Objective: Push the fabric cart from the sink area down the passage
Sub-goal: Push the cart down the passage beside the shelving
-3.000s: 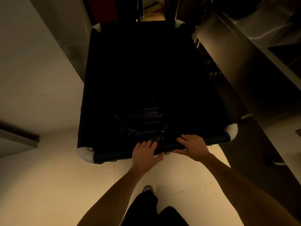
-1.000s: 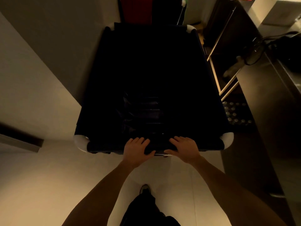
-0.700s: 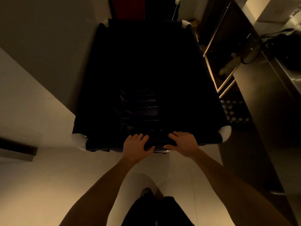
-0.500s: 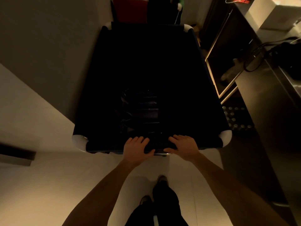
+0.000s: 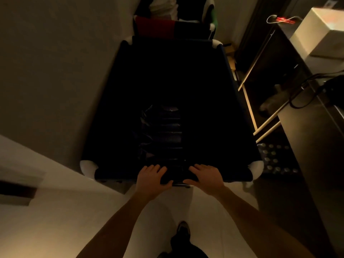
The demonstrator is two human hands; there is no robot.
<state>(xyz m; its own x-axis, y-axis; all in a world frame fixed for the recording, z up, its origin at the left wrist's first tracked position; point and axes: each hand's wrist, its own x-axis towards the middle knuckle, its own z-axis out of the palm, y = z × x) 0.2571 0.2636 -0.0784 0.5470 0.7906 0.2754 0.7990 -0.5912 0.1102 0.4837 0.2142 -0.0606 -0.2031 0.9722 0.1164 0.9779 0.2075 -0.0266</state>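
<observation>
While the dark rectangular fabric cart with white corner caps (image 5: 171, 101) is filling the narrow passage between the pale wall (image 5: 55, 71) and the steel counter (image 5: 307, 127), the pushing step is under way: the left hand (image 5: 150, 178) and right hand (image 5: 205, 176) are curling over its near rail, fingers (image 5: 154, 167) apparently wrapping it. Next, I judge, calls for steering straight.

The fabric cart's (image 5: 119, 101) dark interior hides its contents, perhaps folded plastic.
</observation>
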